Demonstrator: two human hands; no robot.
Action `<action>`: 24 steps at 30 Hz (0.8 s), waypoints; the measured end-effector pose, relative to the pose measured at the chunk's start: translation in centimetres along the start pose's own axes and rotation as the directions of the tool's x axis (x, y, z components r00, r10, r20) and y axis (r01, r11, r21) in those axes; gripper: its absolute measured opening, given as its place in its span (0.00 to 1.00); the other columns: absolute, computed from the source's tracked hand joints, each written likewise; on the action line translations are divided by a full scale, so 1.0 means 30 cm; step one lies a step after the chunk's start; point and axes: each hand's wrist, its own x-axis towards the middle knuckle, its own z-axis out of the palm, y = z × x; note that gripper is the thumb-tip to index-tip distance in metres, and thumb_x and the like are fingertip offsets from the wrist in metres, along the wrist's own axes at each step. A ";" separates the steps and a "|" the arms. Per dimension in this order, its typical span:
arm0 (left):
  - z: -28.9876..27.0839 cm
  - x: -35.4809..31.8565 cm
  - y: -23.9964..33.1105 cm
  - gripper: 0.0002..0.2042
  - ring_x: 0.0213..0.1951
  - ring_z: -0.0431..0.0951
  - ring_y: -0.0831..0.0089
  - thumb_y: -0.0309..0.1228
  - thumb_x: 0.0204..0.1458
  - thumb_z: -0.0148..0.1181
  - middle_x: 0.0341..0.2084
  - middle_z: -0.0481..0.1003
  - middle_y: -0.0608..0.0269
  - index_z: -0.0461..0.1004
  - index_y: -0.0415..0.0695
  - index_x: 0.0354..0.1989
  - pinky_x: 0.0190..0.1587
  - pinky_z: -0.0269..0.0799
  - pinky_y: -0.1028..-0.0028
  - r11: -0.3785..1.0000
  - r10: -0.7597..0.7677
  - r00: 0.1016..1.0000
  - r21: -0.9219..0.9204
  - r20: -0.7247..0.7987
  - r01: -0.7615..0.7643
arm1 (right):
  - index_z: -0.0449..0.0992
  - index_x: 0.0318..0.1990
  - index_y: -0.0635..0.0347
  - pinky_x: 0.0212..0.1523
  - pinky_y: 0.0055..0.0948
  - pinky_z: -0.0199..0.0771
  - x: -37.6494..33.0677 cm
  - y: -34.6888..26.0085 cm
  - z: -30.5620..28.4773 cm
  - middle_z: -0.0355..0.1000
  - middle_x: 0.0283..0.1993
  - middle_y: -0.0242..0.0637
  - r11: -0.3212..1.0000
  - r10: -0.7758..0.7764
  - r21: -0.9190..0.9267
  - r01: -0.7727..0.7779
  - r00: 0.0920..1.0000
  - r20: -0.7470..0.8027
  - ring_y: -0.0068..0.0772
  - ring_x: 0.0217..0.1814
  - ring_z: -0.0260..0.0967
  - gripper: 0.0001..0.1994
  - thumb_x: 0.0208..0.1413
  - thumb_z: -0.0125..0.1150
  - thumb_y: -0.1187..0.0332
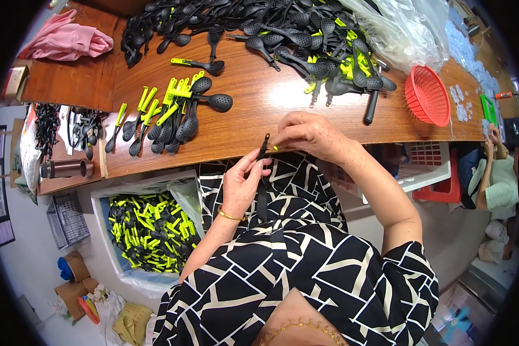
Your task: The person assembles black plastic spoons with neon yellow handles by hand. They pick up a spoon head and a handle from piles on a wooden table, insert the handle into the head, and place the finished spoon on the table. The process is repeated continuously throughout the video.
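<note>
My left hand (242,184) grips a narrow black utensil handle (264,149), its holed tip pointing up just past the table's front edge. The lower part of that utensil cannot be made out against the dark patterned clothing. Close beside the tip, my right hand (308,135) is closed in a pinch, with a small yellow-green piece (275,147) showing at its fingertips. Left of my hands on the wooden table (259,109) lies a group of black slotted spoons (187,127) with yellow-green handles. One similar spoon (214,67) lies apart, behind them.
A large heap of black spoons (294,37) covers the back, with loose yellow-green handle parts (357,60) at its right. Nearby are a dark-handled tool (372,106), a red basket (427,95) and clear plastic (392,29). A lined bin (101,222) full of spoons stands below left. Another person (499,179) sits far right.
</note>
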 end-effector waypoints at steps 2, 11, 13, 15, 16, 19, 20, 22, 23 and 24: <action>0.007 -0.006 0.010 0.20 0.44 0.87 0.74 0.26 0.72 0.58 0.51 0.85 0.52 0.72 0.34 0.69 0.48 0.81 0.78 0.998 0.037 0.999 0.041 0.012 -0.038 | 0.88 0.44 0.54 0.49 0.38 0.81 0.011 -0.011 0.005 0.79 0.42 0.35 1.000 0.031 -0.002 -0.031 0.998 0.060 0.41 0.47 0.80 0.09 0.56 0.76 0.68; -0.002 -0.023 0.032 0.18 0.42 0.87 0.76 0.25 0.72 0.58 0.49 0.86 0.54 0.75 0.34 0.67 0.48 0.81 0.78 0.991 0.075 0.996 0.106 0.047 -0.080 | 0.87 0.43 0.56 0.49 0.37 0.82 0.030 -0.023 -0.009 0.80 0.42 0.36 0.983 0.106 0.129 -0.130 0.977 0.183 0.41 0.47 0.81 0.07 0.57 0.75 0.70; -0.011 -0.023 0.025 0.18 0.42 0.87 0.76 0.25 0.72 0.58 0.48 0.86 0.55 0.75 0.34 0.67 0.48 0.81 0.78 0.995 0.048 0.997 0.087 0.053 -0.052 | 0.87 0.42 0.57 0.49 0.37 0.82 0.030 -0.029 -0.015 0.80 0.43 0.36 0.975 0.144 0.142 -0.171 0.972 0.184 0.40 0.48 0.81 0.07 0.57 0.75 0.70; -0.008 -0.027 0.028 0.18 0.42 0.87 0.76 0.25 0.72 0.58 0.48 0.86 0.55 0.75 0.33 0.67 0.48 0.81 0.77 0.990 0.056 0.996 0.127 0.064 -0.064 | 0.87 0.42 0.57 0.50 0.35 0.83 0.039 -0.027 -0.015 0.79 0.44 0.35 0.984 0.118 0.104 -0.142 0.972 0.204 0.37 0.48 0.80 0.07 0.56 0.76 0.71; -0.005 -0.029 0.035 0.18 0.42 0.87 0.76 0.25 0.72 0.58 0.48 0.86 0.54 0.75 0.33 0.67 0.48 0.81 0.77 0.987 0.060 0.996 0.146 0.071 -0.070 | 0.87 0.43 0.57 0.50 0.35 0.83 0.039 -0.023 -0.016 0.79 0.45 0.35 0.985 0.109 0.105 -0.135 0.970 0.217 0.37 0.49 0.80 0.08 0.56 0.76 0.71; 0.004 -0.040 0.082 0.19 0.43 0.87 0.76 0.25 0.71 0.59 0.48 0.86 0.55 0.74 0.32 0.67 0.49 0.81 0.77 0.962 0.075 0.994 0.258 0.081 -0.093 | 0.86 0.45 0.57 0.51 0.36 0.82 0.039 -0.009 -0.003 0.79 0.45 0.35 0.994 0.072 0.061 -0.088 0.972 0.223 0.40 0.50 0.80 0.09 0.57 0.75 0.71; 0.002 -0.044 0.084 0.19 0.43 0.87 0.76 0.25 0.71 0.59 0.47 0.86 0.55 0.74 0.32 0.67 0.49 0.81 0.76 0.957 0.084 0.992 0.271 0.090 -0.105 | 0.86 0.46 0.57 0.51 0.37 0.82 0.034 -0.005 0.009 0.79 0.45 0.35 0.998 0.056 0.010 -0.059 0.978 0.201 0.41 0.50 0.80 0.10 0.57 0.75 0.71; -0.007 -0.051 0.084 0.19 0.42 0.87 0.76 0.24 0.71 0.59 0.47 0.86 0.55 0.73 0.32 0.68 0.49 0.81 0.76 0.946 0.103 0.989 0.297 0.108 -0.131 | 0.85 0.47 0.56 0.51 0.38 0.82 0.028 -0.006 0.033 0.79 0.44 0.35 0.999 0.009 -0.032 -0.005 0.992 0.129 0.43 0.50 0.80 0.11 0.57 0.74 0.70; -0.013 -0.051 0.085 0.20 0.43 0.87 0.75 0.24 0.71 0.59 0.47 0.86 0.55 0.73 0.32 0.68 0.50 0.81 0.76 0.952 0.093 0.987 0.279 0.130 -0.126 | 0.84 0.47 0.56 0.52 0.39 0.81 0.027 -0.012 0.047 0.79 0.45 0.35 1.000 -0.018 -0.024 0.020 0.997 0.077 0.44 0.50 0.80 0.11 0.58 0.74 0.70; -0.022 -0.053 0.085 0.20 0.44 0.87 0.75 0.25 0.71 0.59 0.47 0.86 0.55 0.73 0.33 0.69 0.50 0.81 0.76 0.958 0.081 0.985 0.260 0.153 -0.120 | 0.83 0.48 0.56 0.52 0.39 0.81 0.024 -0.016 0.057 0.79 0.45 0.35 0.999 -0.043 -0.017 0.043 0.999 0.024 0.44 0.50 0.80 0.11 0.58 0.73 0.69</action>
